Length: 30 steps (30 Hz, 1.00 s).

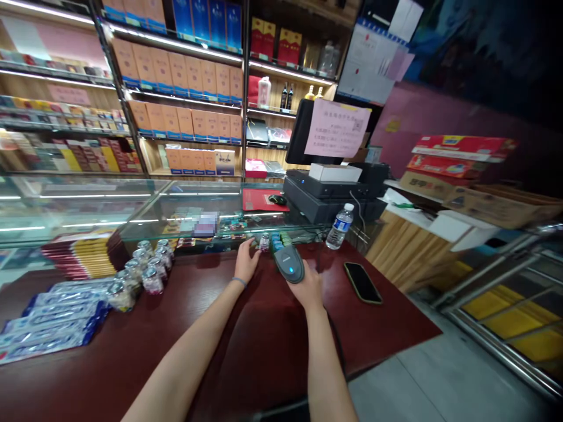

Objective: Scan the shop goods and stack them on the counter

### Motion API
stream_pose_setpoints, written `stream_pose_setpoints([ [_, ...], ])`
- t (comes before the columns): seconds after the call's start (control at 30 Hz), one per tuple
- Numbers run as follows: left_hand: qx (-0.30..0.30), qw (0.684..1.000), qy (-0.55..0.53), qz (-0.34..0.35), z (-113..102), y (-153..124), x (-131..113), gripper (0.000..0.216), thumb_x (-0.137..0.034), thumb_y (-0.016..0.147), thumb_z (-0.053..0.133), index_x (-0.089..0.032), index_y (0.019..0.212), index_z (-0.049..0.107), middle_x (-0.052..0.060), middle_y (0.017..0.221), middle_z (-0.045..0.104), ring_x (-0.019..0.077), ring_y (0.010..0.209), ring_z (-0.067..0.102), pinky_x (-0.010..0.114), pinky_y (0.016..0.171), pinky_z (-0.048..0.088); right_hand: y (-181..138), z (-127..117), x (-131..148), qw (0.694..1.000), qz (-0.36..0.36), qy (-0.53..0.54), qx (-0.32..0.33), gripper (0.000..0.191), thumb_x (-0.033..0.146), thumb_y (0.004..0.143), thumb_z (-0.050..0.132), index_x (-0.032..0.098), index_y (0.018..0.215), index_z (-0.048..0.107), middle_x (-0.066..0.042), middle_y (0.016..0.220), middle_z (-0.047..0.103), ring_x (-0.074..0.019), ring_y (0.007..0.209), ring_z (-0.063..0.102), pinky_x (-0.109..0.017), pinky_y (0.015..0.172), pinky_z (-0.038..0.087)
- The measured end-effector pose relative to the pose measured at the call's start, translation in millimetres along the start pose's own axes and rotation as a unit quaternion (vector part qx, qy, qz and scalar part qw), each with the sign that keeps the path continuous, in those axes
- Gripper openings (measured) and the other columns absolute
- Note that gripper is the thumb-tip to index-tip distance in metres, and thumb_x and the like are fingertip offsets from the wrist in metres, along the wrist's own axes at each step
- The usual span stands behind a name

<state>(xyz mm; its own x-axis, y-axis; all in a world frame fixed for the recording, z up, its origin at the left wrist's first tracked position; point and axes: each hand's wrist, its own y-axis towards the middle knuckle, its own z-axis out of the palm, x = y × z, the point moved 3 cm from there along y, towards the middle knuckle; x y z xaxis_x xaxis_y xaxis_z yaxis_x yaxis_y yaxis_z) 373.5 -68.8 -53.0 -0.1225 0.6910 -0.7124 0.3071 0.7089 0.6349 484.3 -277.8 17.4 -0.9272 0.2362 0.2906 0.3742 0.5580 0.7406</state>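
Note:
My right hand (311, 287) is wrapped round a dark grey barcode scanner (288, 262) with a blue light, and a cable trails down beside the forearm. Over the far edge of the dark red table (211, 340), my left hand (247, 261) has thumb and fingers apart. Just right of its fingertips stands a small jar with a pale lid (264, 242); whether they touch is unclear. Several small blue and green packs (278, 239) sit beyond the scanner, partly hidden by it.
Left are lidded jars (152, 280), blue-and-silver packets (57, 322) and stacked maroon-and-yellow packs (85, 255). A phone (363, 282) and a water bottle (340, 227) are on the right. Behind stand a glass counter (149, 205) and a till screen (299, 132).

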Motion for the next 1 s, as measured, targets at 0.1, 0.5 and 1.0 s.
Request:
stream_pose_setpoints([
  [0.1, -0.006, 1.000, -0.009, -0.015, 26, 7, 8, 0.040, -0.021, 0.084, 0.063, -0.017, 0.123, 0.054, 0.014, 0.120, 0.058, 0.0279, 0.117, 0.056, 0.050, 0.105, 0.044, -1, 0, -7, 1.000, 0.023, -0.011, -0.010, 0.020, 0.034, 0.077, 0.062, 0.020, 0.091, 0.062, -0.004, 0.066, 0.070, -0.0231, 0.058, 0.069, -0.026, 0.054, 0.041],
  [0.5, 0.056, 0.991, -0.022, -0.119, 57, 24, 17, 0.040, -0.018, 0.078, 0.067, -0.016, 0.115, 0.052, 0.015, 0.112, 0.062, 0.0277, 0.109, 0.060, 0.046, 0.101, 0.043, -3, 3, -7, 0.999, 0.021, -0.004, -0.030, 0.020, 0.033, 0.077, 0.060, 0.021, 0.093, 0.063, -0.004, 0.062, 0.069, -0.0240, 0.057, 0.068, -0.027, 0.051, 0.042],
  [1.0, -0.011, 0.972, -0.169, -0.164, -81, -39, -6, 0.040, -0.026, 0.081, 0.069, -0.017, 0.117, 0.055, 0.012, 0.116, 0.062, 0.0223, 0.104, 0.063, 0.039, 0.097, 0.048, -5, 10, 26, 0.994, -0.104, 0.027, -0.004, 0.023, 0.034, 0.080, 0.059, 0.017, 0.095, 0.063, -0.006, 0.063, 0.070, -0.0228, 0.055, 0.067, -0.027, 0.053, 0.042],
])
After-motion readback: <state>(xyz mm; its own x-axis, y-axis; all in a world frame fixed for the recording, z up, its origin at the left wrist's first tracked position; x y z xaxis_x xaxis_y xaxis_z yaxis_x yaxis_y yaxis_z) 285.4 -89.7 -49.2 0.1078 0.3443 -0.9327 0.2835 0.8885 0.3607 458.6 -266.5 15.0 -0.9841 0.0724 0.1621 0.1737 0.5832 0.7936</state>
